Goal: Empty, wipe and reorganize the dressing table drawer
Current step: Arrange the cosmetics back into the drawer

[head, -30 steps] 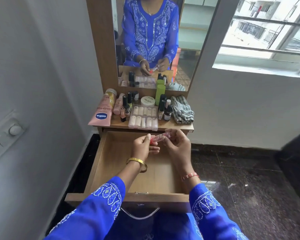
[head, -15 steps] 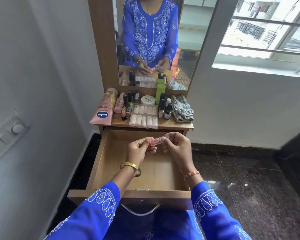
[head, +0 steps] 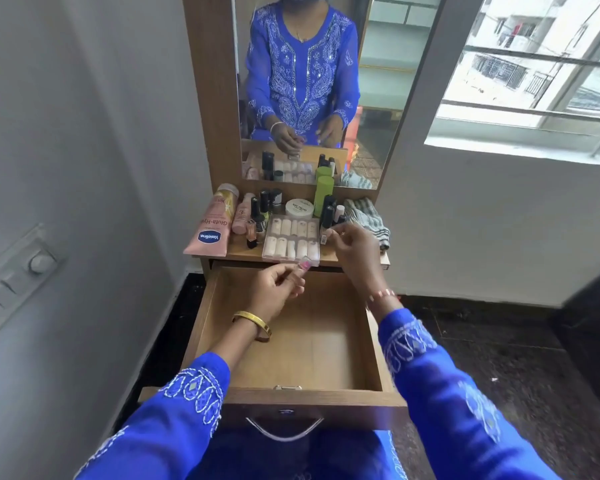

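Observation:
The wooden drawer (head: 305, 398) is pulled out toward me and its inside is bare. Above the drawer's back, my left hand (head: 276, 289) pinches a small clear pink tube (head: 304, 266). My right hand (head: 355, 252) is up at the table top (head: 329, 258), fingertips beside the dark-capped bottles (head: 327, 216); whether it grips anything is unclear. On the table top lie a pink Vaseline tube (head: 210, 226), small nail polish bottles (head: 258, 216), a clear box of false nails (head: 291, 239), a white jar (head: 299, 207), a green bottle (head: 323, 195) and a folded striped cloth (head: 368, 218).
A mirror (head: 312, 81) stands behind the table top and shows me in a blue top. A grey wall with a switch panel (head: 18, 275) runs close on the left. A window (head: 534, 74) is at the right, with dark floor (head: 499, 358) below.
My right hand has let go of the small tube and moved up and right to the bottles. The left hand keeps the tube, slightly farther forward.

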Motion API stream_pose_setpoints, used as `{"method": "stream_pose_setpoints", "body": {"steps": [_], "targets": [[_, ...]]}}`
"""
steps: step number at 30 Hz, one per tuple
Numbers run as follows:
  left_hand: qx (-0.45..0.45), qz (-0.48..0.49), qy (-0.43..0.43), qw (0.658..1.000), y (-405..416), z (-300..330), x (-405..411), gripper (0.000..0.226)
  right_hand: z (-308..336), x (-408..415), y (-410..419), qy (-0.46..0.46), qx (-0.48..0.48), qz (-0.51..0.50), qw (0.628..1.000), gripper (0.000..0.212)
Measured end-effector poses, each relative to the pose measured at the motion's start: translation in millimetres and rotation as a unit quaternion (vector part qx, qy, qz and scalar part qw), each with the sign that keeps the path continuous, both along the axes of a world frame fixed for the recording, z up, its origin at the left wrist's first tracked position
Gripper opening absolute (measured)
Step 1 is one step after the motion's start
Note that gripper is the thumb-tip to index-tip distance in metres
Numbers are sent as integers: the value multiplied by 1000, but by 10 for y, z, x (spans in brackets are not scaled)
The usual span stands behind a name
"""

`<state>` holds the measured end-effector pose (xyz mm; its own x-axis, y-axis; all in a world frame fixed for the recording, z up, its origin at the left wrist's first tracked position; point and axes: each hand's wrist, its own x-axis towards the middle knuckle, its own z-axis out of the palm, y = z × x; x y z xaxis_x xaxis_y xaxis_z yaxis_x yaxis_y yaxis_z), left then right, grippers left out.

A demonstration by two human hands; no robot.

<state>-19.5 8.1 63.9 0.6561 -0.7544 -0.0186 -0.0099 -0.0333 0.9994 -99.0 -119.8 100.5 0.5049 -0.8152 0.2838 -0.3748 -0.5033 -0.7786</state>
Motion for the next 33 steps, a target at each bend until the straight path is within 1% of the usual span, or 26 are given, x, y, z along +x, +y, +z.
{"method": "stream_pose_setpoints", "body": {"steps": [1,3,4,6,7,8,10,11,15,19,24,25,27,28,31,33], "targets": [[-3,14,6,1000,0,-1,30,10,68,58,-81,40,-54,-10,998,15],[-1,40,-1,999,3,11,84,9,162,167,-242,127,-157,-5,979,28],[3,50,-9,999,6,22,107,9,195,217,-310,170,-204,0,964,32],[3,61,-19,998,7,53,143,7,221,303,-415,246,-275,10,929,34],[4,65,-25,998,3,61,159,7,216,341,-451,274,-294,17,915,32],[8,68,-33,997,-1,70,173,12,218,371,-470,293,-308,22,905,30],[11,73,-41,996,-11,74,209,20,214,410,-490,320,-320,29,891,25],[9,74,-42,996,-15,75,228,20,207,419,-497,325,-322,30,889,25],[-5,68,-38,997,12,69,263,5,183,428,-512,297,-323,22,898,22],[2,83,-23,996,66,14,276,12,166,416,-504,271,-319,26,908,21],[5,99,5,995,71,-76,275,7,196,367,-475,230,-320,21,919,21],[5,101,13,995,70,-94,277,7,218,352,-466,212,-319,16,923,20],[-1,111,26,994,67,-107,274,16,275,317,-432,165,-311,3,936,18],[-6,118,31,993,70,-101,270,16,304,300,-401,134,-303,-3,943,17],[-22,138,50,989,115,-119,271,10,372,244,-235,32,-268,-2,963,14],[-20,161,48,986,184,-188,308,9,365,214,-79,9,-251,11,968,17]]}}
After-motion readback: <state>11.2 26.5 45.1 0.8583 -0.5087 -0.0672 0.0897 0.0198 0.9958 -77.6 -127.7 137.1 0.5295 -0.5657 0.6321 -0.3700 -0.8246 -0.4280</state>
